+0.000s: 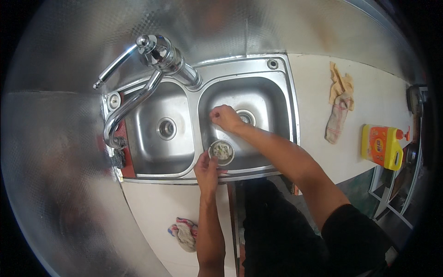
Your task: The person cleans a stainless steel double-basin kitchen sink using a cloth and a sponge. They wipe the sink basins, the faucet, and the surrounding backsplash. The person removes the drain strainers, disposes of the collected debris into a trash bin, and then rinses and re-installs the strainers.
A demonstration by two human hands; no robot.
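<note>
My left hand (206,171) grips a small round sink strainer (221,151) by its side, over the front left part of the right basin (270,94). Pale and greenish scraps lie inside the strainer. Farther back, my right hand (225,117) hovers above the same basin with its fingers curled closed; whatever they may hold is hidden. Beside that wrist the round drain (246,117) of the right basin is partly covered by my forearm.
A chrome faucet (173,60) arches over the left basin (180,152). Cloths (339,115) lie on the right counter, near a yellow pump bottle (382,146). Another crumpled cloth (185,234) rests on the front left counter. A dark scouring pad (118,159) sits at the left rim.
</note>
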